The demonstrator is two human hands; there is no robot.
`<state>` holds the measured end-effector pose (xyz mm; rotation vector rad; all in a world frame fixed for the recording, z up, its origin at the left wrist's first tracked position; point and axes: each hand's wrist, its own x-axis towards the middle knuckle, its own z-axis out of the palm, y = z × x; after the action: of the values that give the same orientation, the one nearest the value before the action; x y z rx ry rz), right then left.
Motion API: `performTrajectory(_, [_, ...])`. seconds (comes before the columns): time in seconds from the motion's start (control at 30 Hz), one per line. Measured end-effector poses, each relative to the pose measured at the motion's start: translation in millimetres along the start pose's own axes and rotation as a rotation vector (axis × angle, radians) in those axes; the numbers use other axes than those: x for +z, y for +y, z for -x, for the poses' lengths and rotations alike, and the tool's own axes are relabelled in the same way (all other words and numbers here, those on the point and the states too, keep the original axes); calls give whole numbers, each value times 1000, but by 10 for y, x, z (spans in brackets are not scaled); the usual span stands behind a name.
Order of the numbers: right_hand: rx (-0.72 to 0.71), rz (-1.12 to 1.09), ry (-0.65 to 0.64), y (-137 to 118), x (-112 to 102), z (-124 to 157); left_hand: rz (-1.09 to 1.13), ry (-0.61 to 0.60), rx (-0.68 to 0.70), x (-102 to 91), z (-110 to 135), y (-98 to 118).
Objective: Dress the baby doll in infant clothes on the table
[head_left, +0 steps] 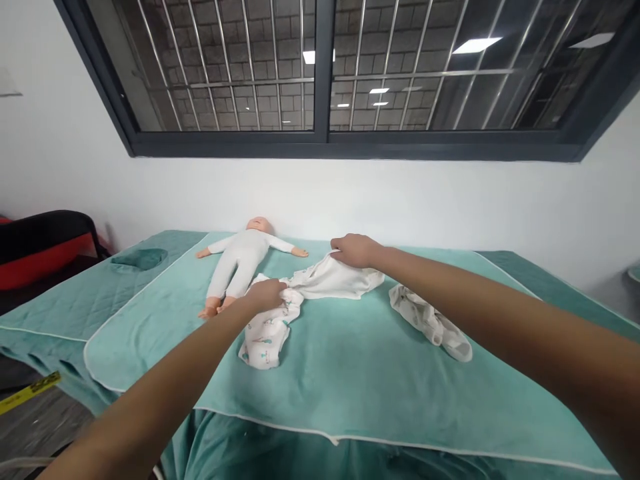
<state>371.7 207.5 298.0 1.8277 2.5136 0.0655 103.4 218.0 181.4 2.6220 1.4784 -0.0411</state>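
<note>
My left hand (270, 295) is closed on the near left end of a white baby garment (330, 280). My right hand (357, 250) pinches the garment's far edge, so the cloth stretches between both hands, partly raised off the mat. Its exact cut cannot be made out. Below my left hand lies a white piece with small green prints (265, 340), which looks like a diaper. A baby doll (245, 253) in a white suit lies on its back beyond my left hand, arms spread. Under my right forearm rests a crumpled white printed cloth (430, 320), partly hidden.
A green mat with white piping (340, 373) covers a green padded bed (60, 313). The white wall (400, 200) and a barred window (323, 143) rise behind it. A red and black item (50, 250) stands at the left. Yellow tape (30, 392) shows near the floor.
</note>
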Motion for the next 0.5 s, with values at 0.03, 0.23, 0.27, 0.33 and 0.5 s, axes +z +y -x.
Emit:
performTrajectory(0.03, [-4, -13, 3, -7, 14, -9, -21, 30, 17, -16, 34, 24])
performTrajectory(0.23, [-27, -152, 78, -83, -38, -120, -113, 231, 79, -291, 173, 113])
performTrajectory(0.27, [-31, -185, 108, -97, -87, -143, -123, 268, 75, -386, 180, 119])
performTrajectory(0.33, [-37, -252, 182, -127, -219, -185, -168, 352, 106, -620, 188, 137])
performTrajectory(0.5, [-64, -683, 353, -243, -616, -207, -352, 636, 275, -1314, 213, 317])
